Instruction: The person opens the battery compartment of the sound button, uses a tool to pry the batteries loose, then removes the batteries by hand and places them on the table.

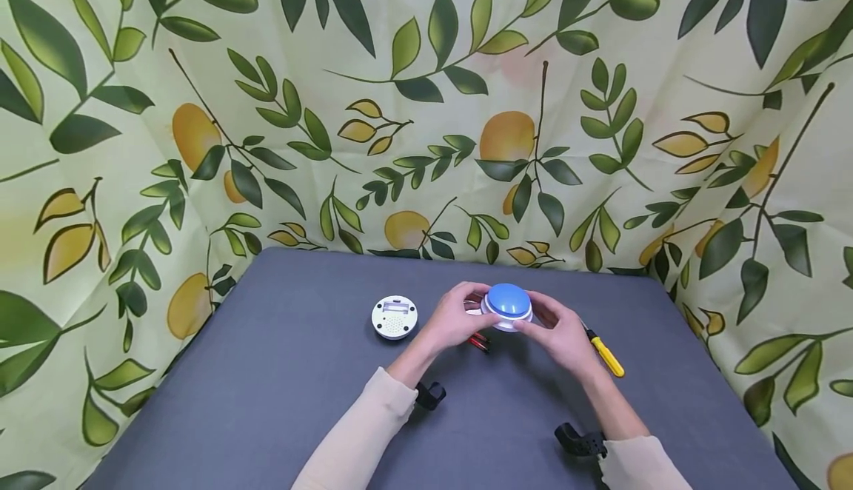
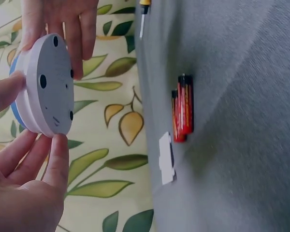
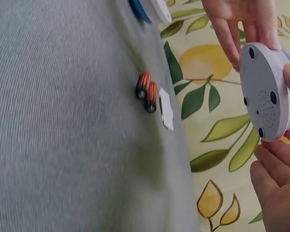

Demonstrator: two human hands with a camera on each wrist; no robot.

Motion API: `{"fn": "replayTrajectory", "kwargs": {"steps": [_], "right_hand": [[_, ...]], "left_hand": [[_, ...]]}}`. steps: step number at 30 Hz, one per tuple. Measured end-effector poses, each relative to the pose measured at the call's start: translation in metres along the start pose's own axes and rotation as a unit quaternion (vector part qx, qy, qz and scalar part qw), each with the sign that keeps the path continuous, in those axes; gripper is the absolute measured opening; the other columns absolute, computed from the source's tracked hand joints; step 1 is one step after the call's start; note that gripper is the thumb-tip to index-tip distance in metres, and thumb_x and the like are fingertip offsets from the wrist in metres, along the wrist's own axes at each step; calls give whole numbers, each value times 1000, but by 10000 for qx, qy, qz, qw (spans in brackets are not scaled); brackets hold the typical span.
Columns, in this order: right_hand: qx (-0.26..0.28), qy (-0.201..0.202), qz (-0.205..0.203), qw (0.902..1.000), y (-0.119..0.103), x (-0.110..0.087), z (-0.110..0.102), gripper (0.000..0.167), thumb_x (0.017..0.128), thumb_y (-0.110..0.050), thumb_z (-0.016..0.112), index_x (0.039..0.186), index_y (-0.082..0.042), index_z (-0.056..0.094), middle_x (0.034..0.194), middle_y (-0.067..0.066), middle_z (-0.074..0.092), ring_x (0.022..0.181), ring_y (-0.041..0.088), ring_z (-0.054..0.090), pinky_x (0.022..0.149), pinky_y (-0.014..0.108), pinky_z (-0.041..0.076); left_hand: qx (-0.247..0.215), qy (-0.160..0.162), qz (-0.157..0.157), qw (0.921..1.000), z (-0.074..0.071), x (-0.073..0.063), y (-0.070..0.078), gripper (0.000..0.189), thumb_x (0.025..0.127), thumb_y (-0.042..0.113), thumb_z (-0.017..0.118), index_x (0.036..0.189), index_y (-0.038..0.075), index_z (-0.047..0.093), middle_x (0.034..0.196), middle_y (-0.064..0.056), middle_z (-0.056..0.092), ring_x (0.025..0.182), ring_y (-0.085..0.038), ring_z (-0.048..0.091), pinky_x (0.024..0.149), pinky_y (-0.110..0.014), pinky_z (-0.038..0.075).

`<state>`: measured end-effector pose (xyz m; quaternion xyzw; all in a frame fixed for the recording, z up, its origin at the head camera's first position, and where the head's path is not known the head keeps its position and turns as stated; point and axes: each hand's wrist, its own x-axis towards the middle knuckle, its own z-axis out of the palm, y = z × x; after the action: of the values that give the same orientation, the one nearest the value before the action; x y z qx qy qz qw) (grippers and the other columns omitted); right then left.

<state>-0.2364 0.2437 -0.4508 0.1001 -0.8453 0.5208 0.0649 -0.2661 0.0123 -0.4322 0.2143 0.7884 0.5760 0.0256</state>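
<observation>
Head view: a round white plastic device with a blue dome point(image 1: 509, 300) is held above the grey desk point(image 1: 300, 379), dome up. The left hand point(image 1: 458, 317) and right hand point(image 1: 563, 333) each have a pinching grip on its rim, thumb and fingers on opposite edges. The wrist views show its white underside with dark round pads. Lying on the desk nearby are two red-and-black cylindrical batteries point(image 2: 185, 106), side by side, with a flat white plastic piece point(image 2: 166, 159) just beside them. A second round white device point(image 1: 395, 327) sits underside up to the left; a yellow-handled screwdriver point(image 1: 608, 357) lies right.
</observation>
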Motion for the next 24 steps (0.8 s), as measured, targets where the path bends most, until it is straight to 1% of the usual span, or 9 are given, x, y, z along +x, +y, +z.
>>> {"fn": "replayTrajectory", "kwargs": {"steps": [2,4,11,13,18,21,22,24], "right_hand": [[37,-30,-65,10000,-3,0,3,71,88,-32,81,145,-2,51,144,18,55,136,37,50,107,43,40],[76,-64,-135,9999,-7,-1,6,70,88,-31,82,144,-2,52,143,19,56,136,37,50,107,45,40],[214,-122,-317,9992,-20,-3,16,64,89,-24,81,142,-2,54,141,18,58,134,36,52,107,47,42],[214,-150,-348,9991,-23,-3,19,63,89,-24,81,142,-3,54,141,17,58,134,35,53,107,47,42],[195,-183,-407,9988,-28,-2,28,63,88,-28,82,141,-4,57,139,15,60,133,33,54,108,48,42],[252,-167,-455,9985,-30,-1,32,61,88,-29,81,140,-5,58,138,14,61,131,33,55,107,49,43],[280,-165,-474,9983,-32,-1,33,60,89,-28,81,139,-5,58,137,14,61,131,33,56,106,49,43],[323,-158,-524,9980,-34,0,35,59,89,-27,81,139,-5,59,136,14,62,129,33,57,106,49,44]], "left_hand": [[-36,23,59,10000,-3,-3,-1,53,85,20,84,130,5,64,123,-6,61,113,-23,64,99,-37,50],[-50,65,113,9999,-6,-7,-2,52,84,19,84,130,4,64,122,-7,61,113,-24,64,99,-38,50],[50,187,420,9989,-18,-18,-3,51,86,21,83,128,2,64,124,-9,62,112,-24,64,99,-31,50],[23,202,431,9989,-22,-22,-3,51,86,21,83,129,2,64,124,-9,63,112,-24,64,99,-32,49],[55,237,327,9992,-31,-30,-5,50,87,23,83,129,5,63,124,-6,64,112,-21,64,100,-33,49],[40,288,443,9986,-37,-32,-5,49,87,24,83,128,5,64,122,-7,66,111,-21,64,100,-35,49],[19,302,463,9985,-39,-34,1,48,87,21,82,128,4,64,122,-9,66,111,-24,64,100,-37,49],[-33,318,533,9981,-43,-36,0,48,87,20,83,128,4,64,122,-9,66,111,-24,64,101,-39,48]]}}
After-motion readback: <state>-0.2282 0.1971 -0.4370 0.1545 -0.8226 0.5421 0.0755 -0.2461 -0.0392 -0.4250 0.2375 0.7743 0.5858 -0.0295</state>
